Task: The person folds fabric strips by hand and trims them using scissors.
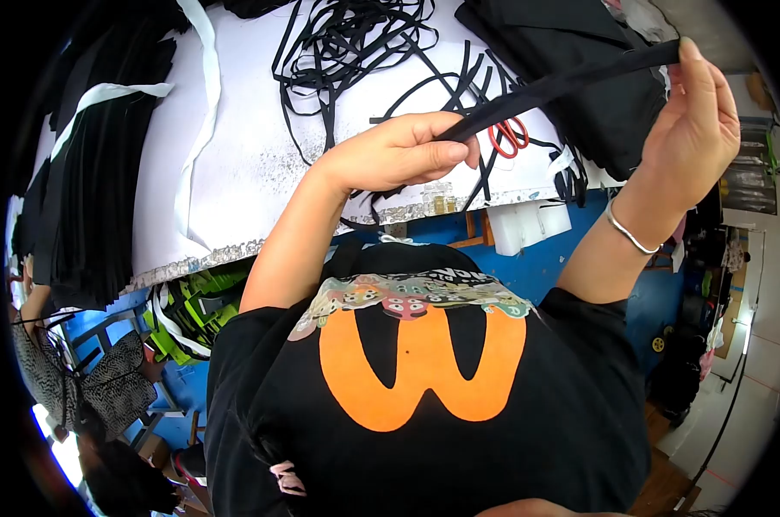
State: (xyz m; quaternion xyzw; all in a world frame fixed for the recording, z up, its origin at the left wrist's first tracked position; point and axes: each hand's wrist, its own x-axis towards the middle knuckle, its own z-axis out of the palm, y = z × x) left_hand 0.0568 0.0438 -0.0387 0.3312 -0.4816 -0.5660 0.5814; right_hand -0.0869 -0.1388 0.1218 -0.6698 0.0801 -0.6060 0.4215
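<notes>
Head view: black strap (562, 84) between both grips

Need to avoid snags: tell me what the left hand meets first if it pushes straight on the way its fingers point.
Probably the red-handled scissors on the white table; the left hand, pinching the black strip, points toward them, though depth is unclear.
</notes>
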